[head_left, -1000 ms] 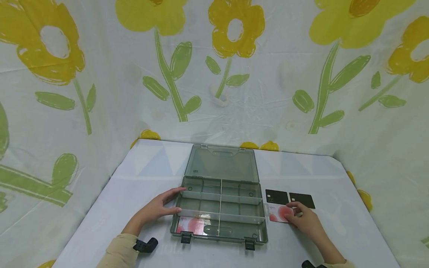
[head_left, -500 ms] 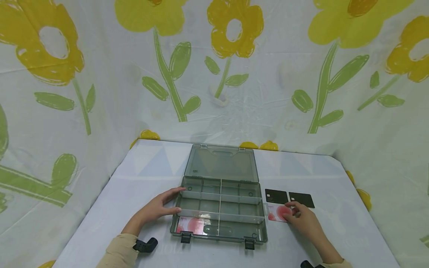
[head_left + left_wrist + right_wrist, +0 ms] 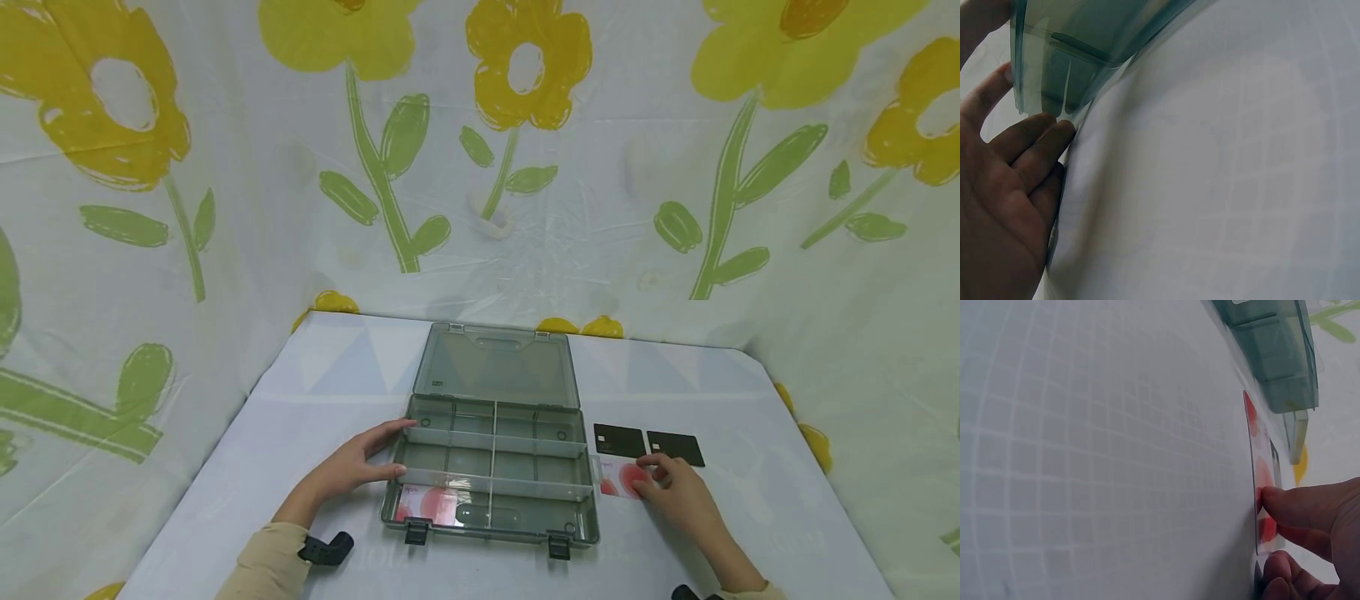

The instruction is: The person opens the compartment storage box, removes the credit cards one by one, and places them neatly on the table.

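Observation:
A grey translucent compartment box stands on the table with its lid folded back. My left hand rests against its left side, thumb and fingers extended; the left wrist view shows the fingers beside the box wall. Inside the front left compartment lies a pink and white card. To the right of the box, my right hand pinches a second pink and white card by its right end, thumb and index finger at its edges. That card lies low over the table, close to the box.
Two black cards, one with a chip and one plainer, lie side by side just behind the pinched card. The white table ends at a flower-printed curtain around the back and sides.
My right hand and the pinched card have barely shifted. The left hand, the box and the other cards stay where they were.

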{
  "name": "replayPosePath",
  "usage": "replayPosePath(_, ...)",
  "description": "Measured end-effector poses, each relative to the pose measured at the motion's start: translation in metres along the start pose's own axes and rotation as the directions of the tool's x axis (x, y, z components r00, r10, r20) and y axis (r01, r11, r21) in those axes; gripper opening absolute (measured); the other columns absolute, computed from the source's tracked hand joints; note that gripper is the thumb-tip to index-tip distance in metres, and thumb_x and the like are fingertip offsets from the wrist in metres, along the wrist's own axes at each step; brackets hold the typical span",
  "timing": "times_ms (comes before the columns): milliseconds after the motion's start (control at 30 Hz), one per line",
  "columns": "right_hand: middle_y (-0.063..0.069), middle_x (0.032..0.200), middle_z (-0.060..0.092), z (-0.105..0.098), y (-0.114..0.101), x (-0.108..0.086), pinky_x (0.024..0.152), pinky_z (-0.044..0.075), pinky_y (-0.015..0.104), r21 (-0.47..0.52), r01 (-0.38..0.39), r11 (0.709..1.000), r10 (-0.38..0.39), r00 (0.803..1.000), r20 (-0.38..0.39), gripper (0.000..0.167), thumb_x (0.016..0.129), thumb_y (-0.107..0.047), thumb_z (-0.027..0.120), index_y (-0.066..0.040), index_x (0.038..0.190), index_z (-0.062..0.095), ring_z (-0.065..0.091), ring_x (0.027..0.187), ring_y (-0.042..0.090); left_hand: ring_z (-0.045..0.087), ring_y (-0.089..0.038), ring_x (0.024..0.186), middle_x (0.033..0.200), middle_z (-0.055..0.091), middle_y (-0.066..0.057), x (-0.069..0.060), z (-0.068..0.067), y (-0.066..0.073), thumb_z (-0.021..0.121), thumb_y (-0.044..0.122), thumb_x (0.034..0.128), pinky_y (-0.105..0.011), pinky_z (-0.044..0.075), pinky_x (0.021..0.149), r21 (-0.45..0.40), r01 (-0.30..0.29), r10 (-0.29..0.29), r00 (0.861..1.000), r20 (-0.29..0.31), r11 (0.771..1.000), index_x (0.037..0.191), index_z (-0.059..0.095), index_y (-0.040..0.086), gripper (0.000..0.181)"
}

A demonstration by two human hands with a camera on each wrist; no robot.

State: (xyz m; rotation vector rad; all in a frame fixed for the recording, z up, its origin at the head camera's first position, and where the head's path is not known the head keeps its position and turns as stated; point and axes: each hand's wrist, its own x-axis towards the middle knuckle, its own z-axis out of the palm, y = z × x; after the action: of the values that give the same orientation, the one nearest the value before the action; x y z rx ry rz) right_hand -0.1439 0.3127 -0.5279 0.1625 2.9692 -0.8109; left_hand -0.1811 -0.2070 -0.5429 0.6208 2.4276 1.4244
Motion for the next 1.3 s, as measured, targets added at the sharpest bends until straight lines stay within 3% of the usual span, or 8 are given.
replayPosePath(533, 0.006, 0.089, 0.059, -0.001, 0.004, -0.002, 0.065, 0.050, 0.032, 0.034, 0.046, 0.998, -0.045, 0.998, -0.036, 0.035, 0.088, -0.017, 0.078, 0.000, 0.117, 0.069, 0.061, 0.080, 0.021, 0.029, -0.040, 0.150, 0.161, 0.037, -0.013, 0.000, 0.000, 0.001, 0.077, 0.029, 0.0925, -0.059, 0.025, 0.120, -0.007, 0.001, -0.001, 1.000, -0.003, 1.000, 0.154, 0.045, 0.021, 0.069)
replayPosePath(933, 0.008, 0.094, 0.060, -0.009, -0.009, -0.005, 0.056, 0.052, 0.028, 0.115, -0.031, 0.993, 0.029, 0.999, 0.018, 0.034, 0.094, -0.017, 0.072, -0.001, 0.124, 0.066, 0.061, 0.078, 0.019, 0.030, -0.040, 0.150, 0.161, 0.037, -0.012, 0.000, 0.001, -0.001, 0.077, 0.031, 0.0922, -0.059, 0.025, 0.120, -0.005, 0.003, -0.003, 1.000, -0.007, 1.000, 0.154, 0.045, 0.022, 0.070)
replayPosePath(1300, 0.007, 0.098, 0.065, -0.011, -0.020, -0.006, 0.056, 0.049, 0.027, 0.158, -0.019, 0.987, 0.019, 1.000, 0.001, 0.035, 0.097, -0.021, 0.068, -0.003, 0.127, 0.066, 0.060, 0.081, 0.018, 0.030, -0.040, 0.150, 0.161, 0.037, -0.013, 0.000, 0.000, 0.001, 0.077, 0.030, 0.0919, -0.059, 0.025, 0.120, -0.008, 0.007, -0.008, 1.000, -0.004, 1.000, 0.154, 0.045, 0.021, 0.070)
